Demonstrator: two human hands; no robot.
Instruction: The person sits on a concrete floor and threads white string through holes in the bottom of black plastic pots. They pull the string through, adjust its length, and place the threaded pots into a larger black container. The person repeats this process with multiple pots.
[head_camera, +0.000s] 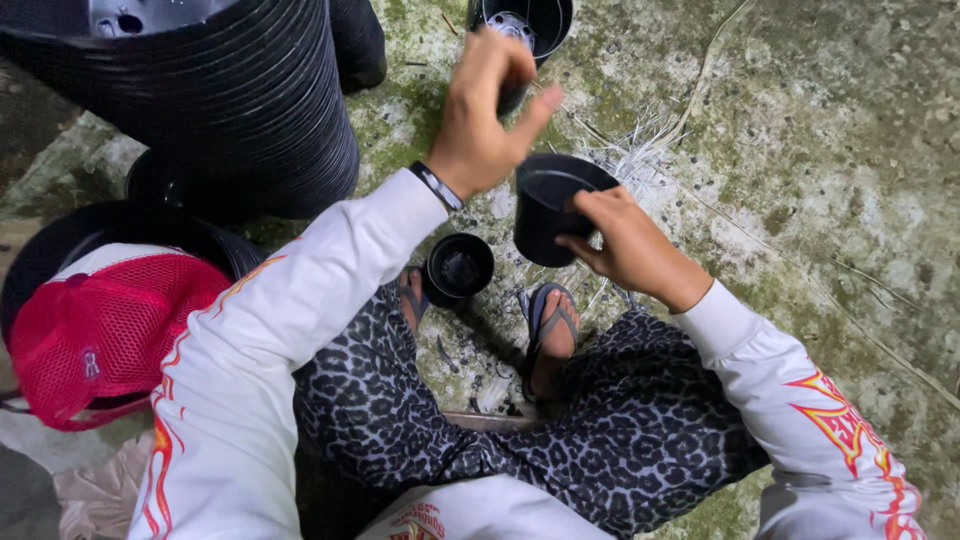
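My right hand (625, 240) clamps the light, thin-walled black plastic pot (548, 205) by its rim, left hand (483, 110) probably pinching something, can't tell, pot likely flexes under squeeze.

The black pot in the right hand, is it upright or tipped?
Tipped. The black pot leans with its open mouth turned up and towards the camera, and the right hand grips its side. What it contains cannot be told.

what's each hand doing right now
left hand: raised, fingers pinched together; whether it holds anything cannot be told.
right hand: closed on a black plastic pot.
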